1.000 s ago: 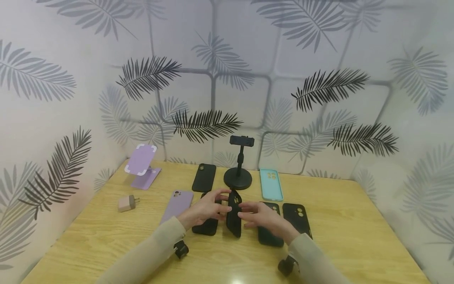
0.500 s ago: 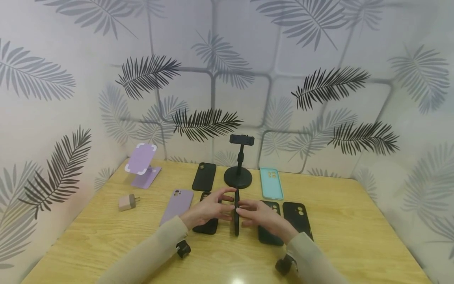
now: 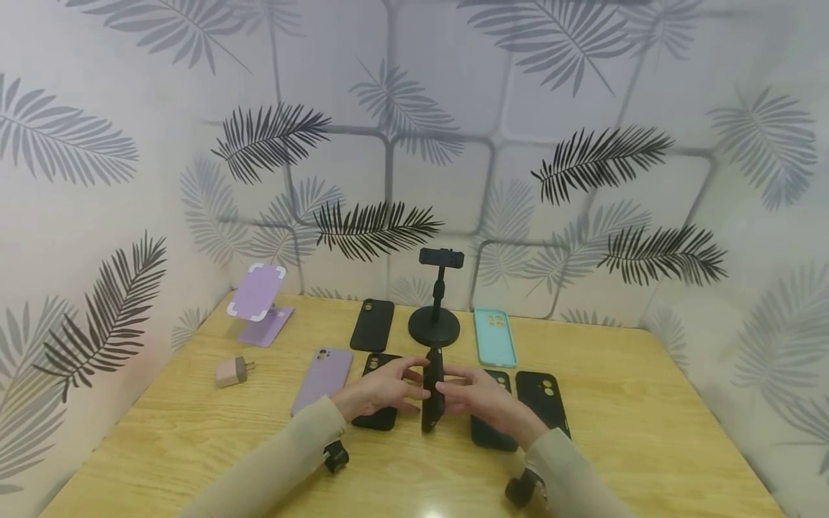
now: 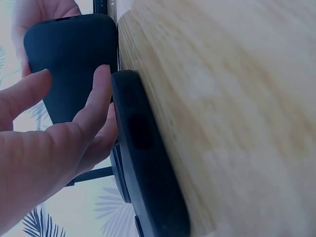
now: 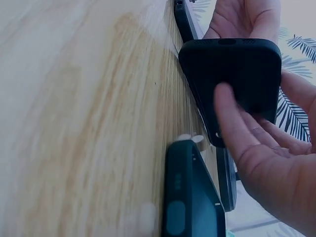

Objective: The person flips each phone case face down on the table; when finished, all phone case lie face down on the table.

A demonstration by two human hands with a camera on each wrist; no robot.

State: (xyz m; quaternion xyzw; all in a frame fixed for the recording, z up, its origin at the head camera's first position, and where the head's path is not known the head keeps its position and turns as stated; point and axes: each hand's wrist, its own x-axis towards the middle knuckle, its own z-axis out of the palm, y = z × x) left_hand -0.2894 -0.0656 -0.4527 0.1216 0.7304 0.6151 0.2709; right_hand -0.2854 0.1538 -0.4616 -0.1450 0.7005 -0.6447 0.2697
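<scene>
A black phone case (image 3: 432,392) stands on its long edge on the table, between both hands. My left hand (image 3: 382,390) is at its left side, with slightly bent, spread fingers reaching its face. From the other side, my right hand (image 3: 487,397) lays its fingertips against the case. In the right wrist view, the case's short edge (image 5: 227,43) with a port cutout faces the camera. Under my left hand lies another black case (image 3: 377,419), and below my right hand a dark green case (image 3: 494,433). A purple case (image 3: 324,380) lies left of my left hand.
Behind the hands stands a black phone holder (image 3: 435,327) on a round base. A black case (image 3: 372,325), a light blue case (image 3: 497,349) and another black case (image 3: 544,399) lie around. At left are a charger plug (image 3: 231,372) and a purple stand (image 3: 259,293).
The case has turned from showing its camera-cutout side, through edge-on, to a slight turn the other way. Both hands stay beside it, with the left one slightly lower.
</scene>
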